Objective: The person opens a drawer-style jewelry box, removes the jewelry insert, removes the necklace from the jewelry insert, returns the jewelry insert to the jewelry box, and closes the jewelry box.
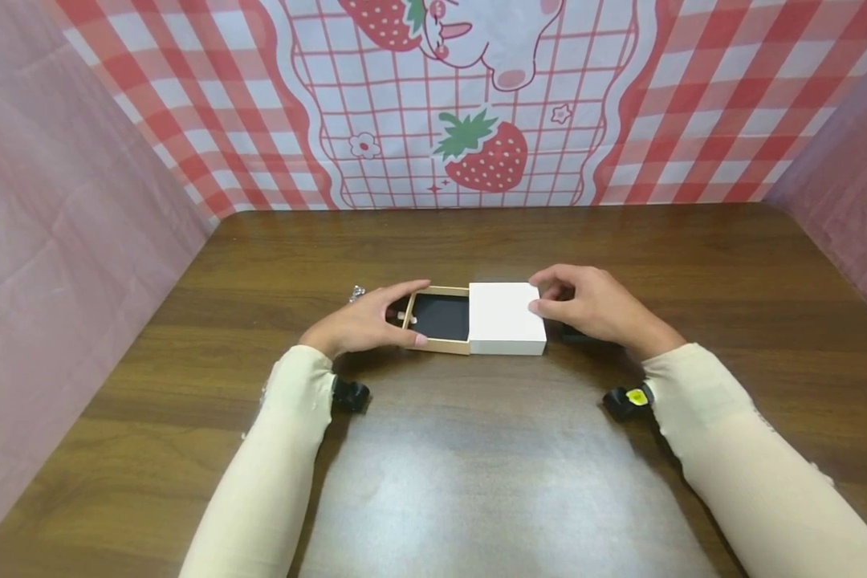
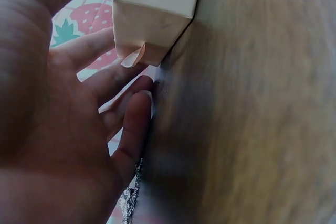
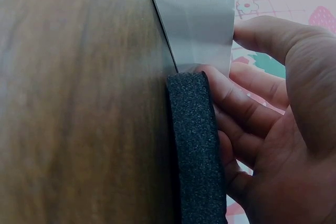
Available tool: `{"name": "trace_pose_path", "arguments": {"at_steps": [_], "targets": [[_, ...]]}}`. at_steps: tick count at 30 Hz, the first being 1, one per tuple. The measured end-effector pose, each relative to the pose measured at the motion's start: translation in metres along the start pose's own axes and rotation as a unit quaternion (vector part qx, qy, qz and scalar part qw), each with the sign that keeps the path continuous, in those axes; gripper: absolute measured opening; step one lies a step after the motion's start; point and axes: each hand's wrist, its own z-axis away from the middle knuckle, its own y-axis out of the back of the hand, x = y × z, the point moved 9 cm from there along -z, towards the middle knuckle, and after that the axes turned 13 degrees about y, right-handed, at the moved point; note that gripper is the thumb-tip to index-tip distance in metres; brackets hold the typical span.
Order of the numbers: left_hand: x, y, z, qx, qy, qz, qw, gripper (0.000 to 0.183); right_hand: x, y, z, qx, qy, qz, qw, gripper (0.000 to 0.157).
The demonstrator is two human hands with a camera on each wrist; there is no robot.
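A small drawer box lies on the table, its white sleeve (image 1: 506, 313) to the right and its tan tray (image 1: 446, 347) pulled partway out to the left. Black lining (image 1: 441, 317) covers the tray's inside. My left hand (image 1: 364, 321) holds the tray by its near and far sides, thumb in front. A short ribbon tab (image 2: 134, 56) sticks out of the tray's end in the left wrist view. At the sleeve's right end, my right hand (image 1: 596, 305) grips it with thumb and fingers. Beside that hand stands a dark foam piece (image 3: 197, 145), mostly hidden in the head view.
A silver chain (image 1: 357, 293) lies behind my left hand. The brown wooden table (image 1: 462, 449) runs back to a strawberry-print cloth (image 1: 484, 152). Pink cloth (image 1: 58, 241) hangs at the left side, with more at the right.
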Motion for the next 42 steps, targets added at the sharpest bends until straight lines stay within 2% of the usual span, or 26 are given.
{"name": "trace_pose_path", "arguments": {"at_steps": [6,15,42], "targets": [[-0.0023,0.0015,0.0005,0.013,0.016,0.003,0.9998,0.091,-0.0008,-0.0001,-0.0003,0.001,0.002,-0.003,1.000,0.045],[-0.0003,0.0006,-0.0005,0.017,0.005,0.012,0.9998,0.092,0.0000,-0.0005,0.0011,-0.004,0.002,0.003,1.000,0.046],[0.0045,-0.0005,-0.0017,0.038,0.006,-0.034,0.9987,0.092,-0.0011,-0.0008,0.0010,-0.005,0.004,0.002,1.000,0.045]]}}
